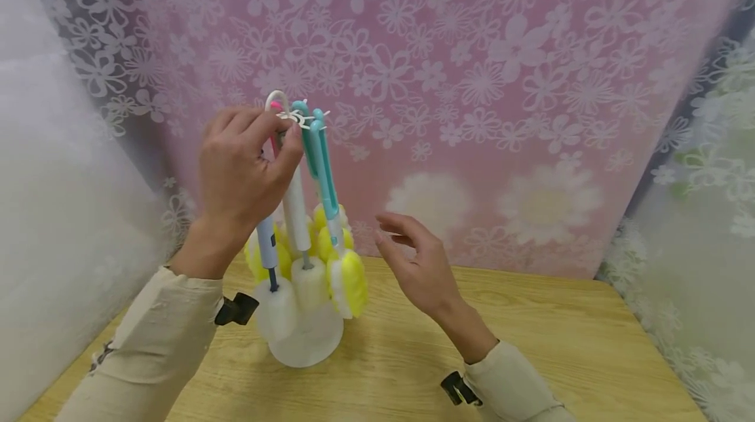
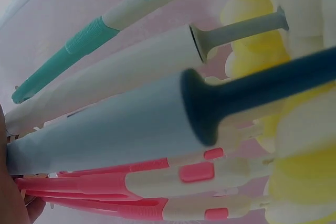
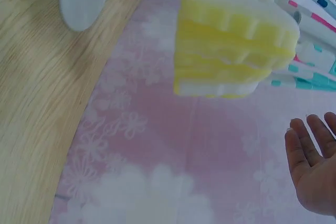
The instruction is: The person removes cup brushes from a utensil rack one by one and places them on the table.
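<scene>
Right of centre, the right hand (image 1: 421,268) hovers empty, fingers straight, beside a yellow sponge (image 1: 352,284) — perhaps there to guard against sway. Left of centre, the left hand (image 1: 238,163) seems to pinch the top of the pale blue brush (image 1: 267,245), likely to line it up with the white hooks (image 1: 308,122); its fingers hide the contact. The brush hangs directly below that grip — beyond spreads the floral curtain (image 1: 531,101).
</scene>
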The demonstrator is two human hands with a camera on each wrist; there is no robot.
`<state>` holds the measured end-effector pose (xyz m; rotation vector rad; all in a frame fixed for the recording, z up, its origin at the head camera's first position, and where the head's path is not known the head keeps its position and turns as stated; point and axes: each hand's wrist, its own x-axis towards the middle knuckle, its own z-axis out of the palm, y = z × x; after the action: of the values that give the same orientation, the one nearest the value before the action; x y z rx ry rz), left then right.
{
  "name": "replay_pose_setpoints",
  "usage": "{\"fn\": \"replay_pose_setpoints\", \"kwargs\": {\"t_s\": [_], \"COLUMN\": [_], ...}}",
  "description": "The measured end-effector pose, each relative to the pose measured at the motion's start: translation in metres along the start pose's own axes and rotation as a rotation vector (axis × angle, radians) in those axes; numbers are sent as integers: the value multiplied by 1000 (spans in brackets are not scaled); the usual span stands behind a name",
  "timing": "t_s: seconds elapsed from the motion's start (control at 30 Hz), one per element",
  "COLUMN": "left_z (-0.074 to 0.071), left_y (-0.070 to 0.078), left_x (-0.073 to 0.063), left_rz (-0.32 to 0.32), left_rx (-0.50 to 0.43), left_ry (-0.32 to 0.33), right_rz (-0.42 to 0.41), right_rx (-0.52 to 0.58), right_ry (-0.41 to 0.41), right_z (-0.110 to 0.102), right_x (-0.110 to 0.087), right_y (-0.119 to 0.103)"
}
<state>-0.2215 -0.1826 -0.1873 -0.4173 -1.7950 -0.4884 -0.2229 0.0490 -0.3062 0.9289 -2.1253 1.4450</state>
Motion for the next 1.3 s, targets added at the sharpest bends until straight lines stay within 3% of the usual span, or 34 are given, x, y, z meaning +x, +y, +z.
{"fn": "replay_pose_setpoints", "kwargs": {"t_s": [0.4,0.67,0.9,1.3], "left_z": [2,1,2,4], "left_y": [-2,-2,-3,-5], "left_x": [1,-1,-1,-1], "left_rz": [14,4,44,55], "left_rx": [3,14,33,23], "left_ry": [6,-1,14,32], "right_rz": [72,76,85,50], "right_rx": [178,111,94,130], "right_ry": [32,108,123,126], "right_z": [36,48,51,45], "right_x": [29,42,45,45], "right_y": [-24,-34,-34,-35]}}
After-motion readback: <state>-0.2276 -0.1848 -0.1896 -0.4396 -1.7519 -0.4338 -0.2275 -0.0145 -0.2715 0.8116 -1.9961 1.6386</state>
